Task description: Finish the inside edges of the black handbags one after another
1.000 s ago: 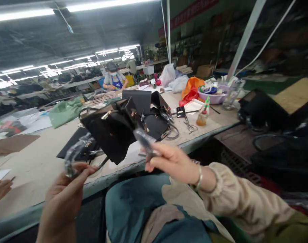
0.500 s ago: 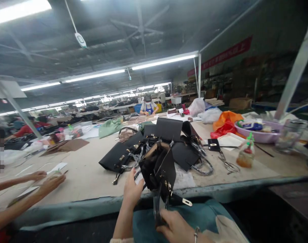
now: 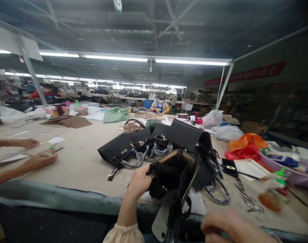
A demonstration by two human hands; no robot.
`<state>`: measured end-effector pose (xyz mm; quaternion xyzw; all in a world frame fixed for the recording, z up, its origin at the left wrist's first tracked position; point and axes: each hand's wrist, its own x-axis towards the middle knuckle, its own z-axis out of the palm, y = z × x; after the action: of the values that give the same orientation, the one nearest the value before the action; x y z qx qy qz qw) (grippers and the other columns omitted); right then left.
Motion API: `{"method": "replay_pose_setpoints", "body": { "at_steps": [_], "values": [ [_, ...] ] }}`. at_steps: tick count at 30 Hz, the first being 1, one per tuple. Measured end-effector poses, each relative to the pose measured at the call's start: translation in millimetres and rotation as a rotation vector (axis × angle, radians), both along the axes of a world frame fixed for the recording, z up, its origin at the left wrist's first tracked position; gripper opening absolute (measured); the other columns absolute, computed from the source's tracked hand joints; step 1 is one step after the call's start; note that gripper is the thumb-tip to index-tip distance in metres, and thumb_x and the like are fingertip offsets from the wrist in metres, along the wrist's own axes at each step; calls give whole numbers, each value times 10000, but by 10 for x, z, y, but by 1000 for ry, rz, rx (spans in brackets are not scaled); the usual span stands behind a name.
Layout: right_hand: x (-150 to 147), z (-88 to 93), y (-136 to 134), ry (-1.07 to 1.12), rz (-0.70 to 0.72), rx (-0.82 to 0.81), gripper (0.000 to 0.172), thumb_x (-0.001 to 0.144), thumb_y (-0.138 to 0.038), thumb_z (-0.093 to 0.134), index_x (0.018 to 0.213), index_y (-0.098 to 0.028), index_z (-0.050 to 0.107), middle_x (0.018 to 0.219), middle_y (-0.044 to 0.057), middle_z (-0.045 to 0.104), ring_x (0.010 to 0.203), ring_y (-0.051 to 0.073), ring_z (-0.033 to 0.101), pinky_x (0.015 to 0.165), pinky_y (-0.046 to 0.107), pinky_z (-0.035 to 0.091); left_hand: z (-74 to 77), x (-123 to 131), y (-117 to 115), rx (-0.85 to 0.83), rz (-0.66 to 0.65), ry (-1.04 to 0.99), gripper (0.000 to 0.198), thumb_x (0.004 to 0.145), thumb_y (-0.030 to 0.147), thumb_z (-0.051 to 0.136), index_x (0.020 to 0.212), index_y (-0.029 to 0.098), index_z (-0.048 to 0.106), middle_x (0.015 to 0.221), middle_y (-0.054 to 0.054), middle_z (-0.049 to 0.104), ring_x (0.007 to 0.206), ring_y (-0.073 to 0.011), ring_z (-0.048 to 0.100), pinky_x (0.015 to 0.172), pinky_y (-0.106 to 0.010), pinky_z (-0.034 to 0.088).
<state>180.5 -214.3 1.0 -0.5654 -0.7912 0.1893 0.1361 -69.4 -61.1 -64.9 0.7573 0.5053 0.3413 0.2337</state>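
Observation:
My left hand (image 3: 139, 182) is closed on the rim of an open black handbag (image 3: 175, 175) that stands at the near edge of the worktable (image 3: 75, 162). The bag's tan-lined mouth faces up and a black strap hangs from it over the table edge. My right hand (image 3: 232, 226) is blurred at the bottom right, below the bag; its fingers are curled, and what they hold is not clear. Behind the bag lies a heap of black handbags (image 3: 149, 143) with plastic-wrapped handles.
A co-worker's two hands (image 3: 35, 153) rest on the table at the left by white paper slips. To the right lie scissors (image 3: 250, 199), a small glue bottle (image 3: 270, 199), a purple basin (image 3: 290, 172) and orange bags (image 3: 245, 145). Other people work at far tables.
The view swung left and up. The bag came closer with its mouth now open upward. My left hand moved onto its rim; my right hand dropped to the lower right.

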Motion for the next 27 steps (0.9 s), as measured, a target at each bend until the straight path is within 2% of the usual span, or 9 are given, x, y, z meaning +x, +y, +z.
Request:
{"method": "replay_pose_setpoints", "body": {
  "at_steps": [2, 4, 7, 9, 11, 14, 17, 23, 27],
  "values": [
    [17, 237, 247, 14, -40, 107, 193, 860, -370, 510, 946, -284, 660, 903, 5, 678, 819, 149, 629, 728, 210, 501, -3, -2, 8, 32, -18, -2, 193, 767, 161, 497, 878, 222, 642, 902, -9, 682, 895, -198, 591, 821, -298, 416],
    [-56, 331, 554, 48, 1, 265, 219, 864, -365, 521, 1017, -255, 632, 954, 24, 670, 832, 150, 627, 690, 220, 518, 3, -12, 9, 47, -24, -3, 199, 759, 146, 479, 852, 223, 637, 892, -9, 678, 900, -205, 585, 942, -360, 369],
    [-229, 273, 982, 21, 143, 368, 262, 860, -302, 547, 1108, -233, 595, 1071, 59, 643, 970, 175, 600, 825, 294, 510, 20, -33, 18, 7, -55, -86, 288, 767, 125, 441, 937, 236, 646, 965, -10, 676, 945, -201, 584, 1046, -397, 283],
    [-344, 192, 1181, -10, 212, 390, 284, 851, -268, 566, 1131, -225, 583, 1108, 66, 631, 1032, 185, 576, 901, 333, 479, 34, -36, 26, -19, -83, -176, 314, 808, 151, 421, 1011, 242, 643, 1030, -11, 668, 977, -191, 580, 1039, -375, 306],
    [-446, 124, 1306, -42, 235, 407, 296, 845, -257, 577, 1138, -216, 579, 1117, 64, 629, 1047, 186, 567, 917, 336, 467, 48, -22, 32, -12, -78, -219, 265, 853, 243, 442, 1014, 232, 652, 1027, -21, 673, 964, -195, 586, 994, -354, 359],
    [-564, 54, 1410, -95, 231, 425, 265, 848, -264, 575, 1106, -208, 597, 1075, 55, 645, 997, 178, 586, 890, 315, 471, 68, 20, 35, 25, -49, -209, 240, 817, 357, 561, 995, 236, 669, 984, -17, 691, 926, -205, 603, 978, -356, 376],
    [-630, 6, 1477, -147, 224, 423, 205, 865, -281, 555, 1044, -208, 622, 1001, 39, 664, 913, 166, 609, 829, 287, 477, 70, 56, 35, 18, -32, -216, 268, 776, 315, 619, 1035, 258, 662, 1005, -1, 694, 920, -197, 621, 1016, -371, 353],
    [-678, 16, 1508, -244, 245, 413, 168, 894, -263, 509, 899, -200, 665, 849, 29, 670, 798, 137, 617, 744, 238, 447, 38, 112, 16, 57, -59, -207, 298, 759, 205, 574, 1044, 213, 661, 1051, -35, 679, 989, -211, 598, 926, -331, 439],
    [-694, 60, 1450, -268, 194, 386, 174, 880, -267, 520, 839, -189, 671, 798, 26, 675, 762, 144, 619, 707, 242, 436, 47, 153, -11, 87, -114, -216, 308, 770, 159, 511, 1036, 213, 656, 1012, -21, 684, 934, -187, 611, 845, -281, 465]
  ]
}}
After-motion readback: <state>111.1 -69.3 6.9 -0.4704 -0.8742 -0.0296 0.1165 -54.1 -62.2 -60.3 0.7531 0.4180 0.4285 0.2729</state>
